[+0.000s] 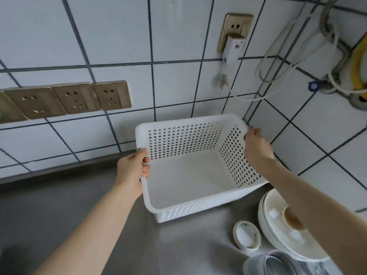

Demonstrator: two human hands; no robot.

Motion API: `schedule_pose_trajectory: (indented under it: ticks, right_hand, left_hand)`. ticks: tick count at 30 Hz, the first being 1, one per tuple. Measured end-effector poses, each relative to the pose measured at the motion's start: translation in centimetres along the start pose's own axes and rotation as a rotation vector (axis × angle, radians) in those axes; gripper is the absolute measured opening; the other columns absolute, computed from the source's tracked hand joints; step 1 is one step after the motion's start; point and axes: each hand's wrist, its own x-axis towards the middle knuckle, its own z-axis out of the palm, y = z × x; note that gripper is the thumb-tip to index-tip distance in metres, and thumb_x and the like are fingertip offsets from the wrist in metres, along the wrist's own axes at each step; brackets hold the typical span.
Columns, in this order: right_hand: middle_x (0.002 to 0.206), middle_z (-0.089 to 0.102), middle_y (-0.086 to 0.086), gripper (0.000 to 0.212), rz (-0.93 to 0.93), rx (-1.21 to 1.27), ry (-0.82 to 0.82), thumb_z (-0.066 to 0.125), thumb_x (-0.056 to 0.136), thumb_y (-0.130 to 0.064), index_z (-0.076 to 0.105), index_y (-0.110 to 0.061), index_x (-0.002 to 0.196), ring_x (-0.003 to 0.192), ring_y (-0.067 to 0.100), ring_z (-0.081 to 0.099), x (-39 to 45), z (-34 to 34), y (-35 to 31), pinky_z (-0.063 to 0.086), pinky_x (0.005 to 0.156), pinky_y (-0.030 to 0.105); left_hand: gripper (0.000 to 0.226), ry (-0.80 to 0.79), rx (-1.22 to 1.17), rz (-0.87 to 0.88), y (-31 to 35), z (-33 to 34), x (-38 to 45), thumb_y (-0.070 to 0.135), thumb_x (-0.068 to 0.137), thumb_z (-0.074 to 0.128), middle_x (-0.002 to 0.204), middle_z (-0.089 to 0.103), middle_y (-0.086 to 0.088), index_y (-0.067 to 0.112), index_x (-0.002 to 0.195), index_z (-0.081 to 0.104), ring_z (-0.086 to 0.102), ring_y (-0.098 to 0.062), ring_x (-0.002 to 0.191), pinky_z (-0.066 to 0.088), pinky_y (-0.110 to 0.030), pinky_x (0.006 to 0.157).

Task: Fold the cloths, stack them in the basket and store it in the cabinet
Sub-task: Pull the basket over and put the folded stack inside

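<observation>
Now we are holding the empty white perforated basket (190, 175) by its two short ends, left hand (132, 167) curled over the left rim, right hand (256, 143) pinching the far right corner; it is sitting between them on the steel counter (79, 195), long axis running hand to hand

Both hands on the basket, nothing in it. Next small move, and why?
Probably draw the basket toward the person and set it on open counter. It is empty, tucked in the tiled corner, the left hand and right hand gripping opposite rims; no cloths in view.
</observation>
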Motion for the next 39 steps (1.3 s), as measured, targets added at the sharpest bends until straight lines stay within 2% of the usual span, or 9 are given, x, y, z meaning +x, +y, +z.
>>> schedule_pose_trajectory:
  ticks: [6,9,16,20,23,27,30,34,39]
  right_hand:
    - [0.113,0.052,0.022,0.035,0.014,0.15,-0.09,0.049,0.084,0.006,0.044,0.002,0.118,0.093,0.035,0.058,-6.2,-2.3,-7.2,0.048,0.073,0.038]
    - [0.108,0.052,0.018,0.035,0.029,0.265,-0.141,0.052,0.085,0.005,0.045,-0.003,0.118,0.086,0.029,0.058,-8.9,-2.4,-10.5,0.055,0.073,0.038]
    - [0.109,0.05,0.015,0.034,0.044,0.436,-0.29,0.051,0.086,0.006,0.044,-0.006,0.118,0.089,0.028,0.057,-14.3,0.2,-18.3,0.056,0.078,0.043]
    - [0.102,0.053,0.013,0.029,0.046,0.473,-0.308,0.047,0.086,0.006,0.048,-0.003,0.114,0.086,0.027,0.056,-15.9,1.2,-20.5,0.053,0.071,0.038]
    - [0.096,0.055,0.014,0.018,0.062,0.495,-0.291,0.043,0.093,-0.001,0.052,0.001,0.109,0.084,0.027,0.057,-16.4,1.5,-21.3,0.054,0.072,0.04]
    - [0.091,0.056,0.017,0.023,0.083,0.494,-0.281,0.039,0.099,-0.014,0.052,0.004,0.102,0.062,0.02,0.052,-16.5,2.0,-20.9,0.044,0.05,0.03]
    - [0.087,0.058,0.019,0.032,0.103,0.503,-0.258,0.039,0.1,-0.021,0.055,0.006,0.099,0.057,0.019,0.05,-16.2,2.3,-20.6,0.038,0.045,0.026]
    - [0.084,0.059,0.017,0.03,0.121,0.494,-0.234,0.04,0.1,-0.019,0.057,0.005,0.101,0.059,0.02,0.052,-15.9,2.3,-20.3,0.042,0.048,0.028]
    - [0.086,0.062,0.016,0.022,0.094,0.489,-0.243,0.047,0.097,-0.014,0.059,0.002,0.104,0.073,0.029,0.06,-15.6,1.6,-19.8,0.055,0.068,0.042]
  left_hand:
    - [0.013,0.035,0.031,0.011,1.6,-9.6,-4.2,0.016,0.09,0.062,0.066,0.05,-0.001,0.004,0.084,0.061,0.033,-0.006,0.043,0.029,-0.016,0.037]
    - [0.015,0.062,0.066,0.047,2.2,-14.2,-6.0,0.014,0.091,0.06,0.064,0.048,-0.002,0.003,0.082,0.058,0.032,-0.007,0.043,0.028,-0.018,0.039]
    - [0.023,0.198,0.205,0.115,2.1,-25.0,-8.3,0.016,0.093,0.057,0.069,0.05,-0.006,-0.006,0.098,0.061,0.034,-0.009,0.044,0.029,-0.02,0.043]
    - [0.023,0.236,0.215,0.095,1.6,-28.8,-8.0,0.017,0.091,0.059,0.069,0.053,-0.005,-0.005,0.097,0.063,0.036,-0.008,0.044,0.03,-0.019,0.043]
    - [0.02,0.236,0.21,0.067,1.2,-30.2,-7.6,0.018,0.091,0.06,0.071,0.054,-0.005,-0.001,0.092,0.064,0.038,-0.008,0.044,0.032,-0.017,0.042]
    - [0.018,0.194,0.173,0.031,0.8,-30.4,-7.0,0.02,0.091,0.06,0.071,0.054,-0.004,0.003,0.091,0.064,0.04,-0.008,0.046,0.034,-0.016,0.041]
    - [0.019,0.165,0.136,0.024,0.6,-30.1,-6.7,0.02,0.092,0.059,0.073,0.054,-0.006,0.001,0.094,0.063,0.042,-0.009,0.048,0.035,-0.016,0.04]
    - [0.02,0.149,0.189,0.077,0.6,-29.4,-6.0,0.019,0.093,0.057,0.078,0.058,-0.009,0.0,0.098,0.062,0.045,-0.011,0.051,0.037,-0.017,0.042]
    - [0.02,0.115,0.173,0.061,0.3,-29.0,-5.7,0.018,0.093,0.056,0.078,0.058,-0.012,-0.001,0.1,0.062,0.047,-0.013,0.05,0.039,-0.021,0.045]
